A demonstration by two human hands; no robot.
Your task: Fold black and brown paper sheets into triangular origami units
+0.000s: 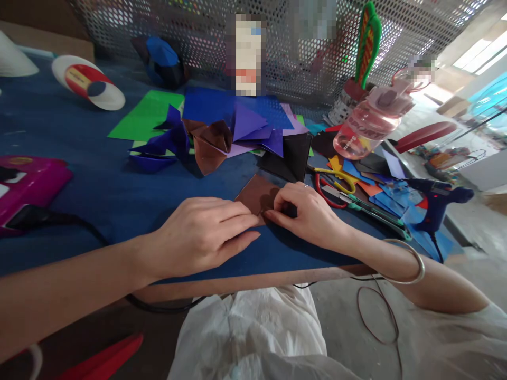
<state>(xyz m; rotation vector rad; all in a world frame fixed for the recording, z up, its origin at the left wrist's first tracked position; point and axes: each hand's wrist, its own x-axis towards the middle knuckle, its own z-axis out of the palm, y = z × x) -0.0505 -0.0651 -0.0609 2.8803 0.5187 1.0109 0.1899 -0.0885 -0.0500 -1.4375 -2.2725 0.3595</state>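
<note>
A square-looking piece of brown paper (257, 194) lies on the blue tabletop, partly hidden by both hands. My left hand (206, 229) rests over its left side with the fingers stretched out and close together. With thumb and index finger, my right hand (304, 211) pinches the near right edge of the paper. Beyond the hands sit a folded brown paper piece (209, 150), folded dark blue paper pieces (166, 140) and a folded black paper piece (291, 158).
To the right lie scissors (344, 182), a green utility knife (376, 214), a blue glue gun (439, 203) and paper scraps. A pink bottle (368, 124) stands behind them. On the left are a magenta device (35, 184) with a black cable and a paper-tape roll (89, 84).
</note>
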